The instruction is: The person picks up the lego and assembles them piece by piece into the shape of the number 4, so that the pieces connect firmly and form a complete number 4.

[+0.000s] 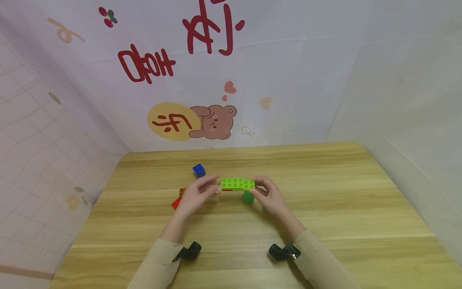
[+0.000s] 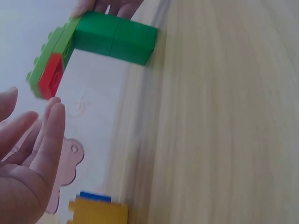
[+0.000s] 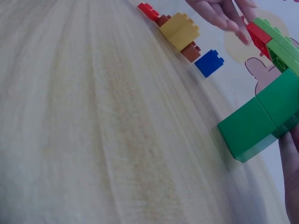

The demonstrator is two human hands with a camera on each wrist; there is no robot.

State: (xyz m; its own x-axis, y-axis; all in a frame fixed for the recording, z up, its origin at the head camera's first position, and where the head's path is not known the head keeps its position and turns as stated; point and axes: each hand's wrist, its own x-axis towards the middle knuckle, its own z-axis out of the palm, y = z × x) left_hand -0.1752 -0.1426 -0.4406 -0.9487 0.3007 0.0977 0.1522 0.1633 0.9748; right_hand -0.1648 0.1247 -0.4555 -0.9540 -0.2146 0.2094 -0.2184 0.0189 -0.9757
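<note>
A brick build has dark green bricks [image 3: 252, 128] stacked in a column. Bright green studded bricks [image 1: 232, 184] reach leftward from the column's top. Beneath their free end is a red brick [image 2: 51, 77]. My right hand [image 1: 270, 196] pinches the bright green bricks at the column end, thumb in front and fingers behind. By the free end is my left hand [image 1: 195, 196], its fingers loosely bent; in the left wrist view its fingertips [image 2: 56, 112] sit just short of the red brick. Whether the column's foot touches the table cannot be told.
Left of the build on the wooden table [image 1: 325, 208] are a blue brick [image 1: 199, 170], a yellow brick [image 3: 180, 31], brown bricks [image 3: 191, 52] and another red brick [image 1: 176, 203]. A white printed cloth [image 1: 296, 80] hangs behind the table.
</note>
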